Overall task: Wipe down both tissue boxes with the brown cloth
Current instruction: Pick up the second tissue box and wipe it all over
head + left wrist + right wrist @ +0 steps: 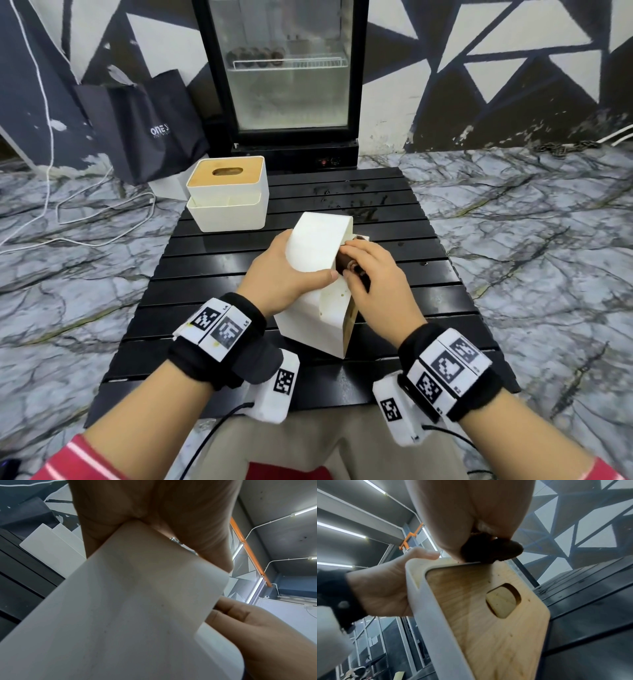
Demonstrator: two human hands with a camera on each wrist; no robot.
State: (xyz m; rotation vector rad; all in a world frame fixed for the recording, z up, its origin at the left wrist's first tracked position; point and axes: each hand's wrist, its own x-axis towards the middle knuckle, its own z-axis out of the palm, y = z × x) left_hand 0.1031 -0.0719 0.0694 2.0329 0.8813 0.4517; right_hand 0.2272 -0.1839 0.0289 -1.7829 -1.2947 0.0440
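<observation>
A white tissue box with a wooden lid stands tipped on its end on the black slatted table, lid facing right. My left hand grips its top from the left, thumb across the near face; the left wrist view shows the box's white side under the palm. My right hand holds the bunched brown cloth against the box's upper right edge, by the lid rim; the right wrist view shows the cloth there too. A second white tissue box with a wooden lid sits upright at the table's far left.
A glass-door fridge stands behind the table. A black paper bag leans on the wall at left, with white cables on the marble floor. Wet marks show on the far slats.
</observation>
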